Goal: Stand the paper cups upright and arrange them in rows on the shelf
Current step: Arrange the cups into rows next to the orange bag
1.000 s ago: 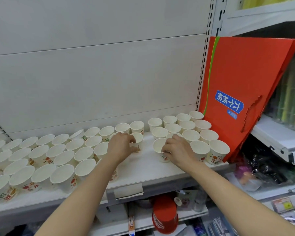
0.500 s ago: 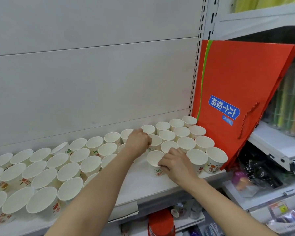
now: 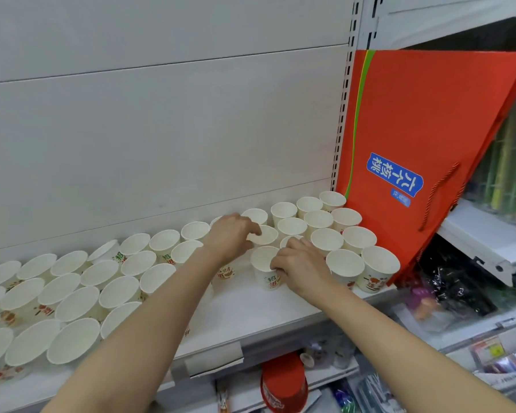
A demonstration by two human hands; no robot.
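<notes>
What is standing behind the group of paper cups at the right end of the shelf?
A big orange paper bag leans there, right behind the rightmost paper cups. Its bottom edge is hidden behind them.

A large orange paper bag (image 3: 423, 120) leans upright at the right of the frame, with a green stripe down its left side, a blue label with white characters near its middle and a twisted cord handle on its right face. Behind it, at the far right, pale green and yellow packets (image 3: 507, 165) stand in a row on a white ledge (image 3: 486, 248). Below that ledge lies a black plastic bag (image 3: 456, 281). A grey-white back panel (image 3: 161, 129) fills the upper left and centre, bounded on the right by a slotted metal upright (image 3: 344, 93). At bottom centre a red cup-shaped item (image 3: 283, 383) sits on a lower level, among blurred packaged goods (image 3: 495, 356) at lower right
</notes>
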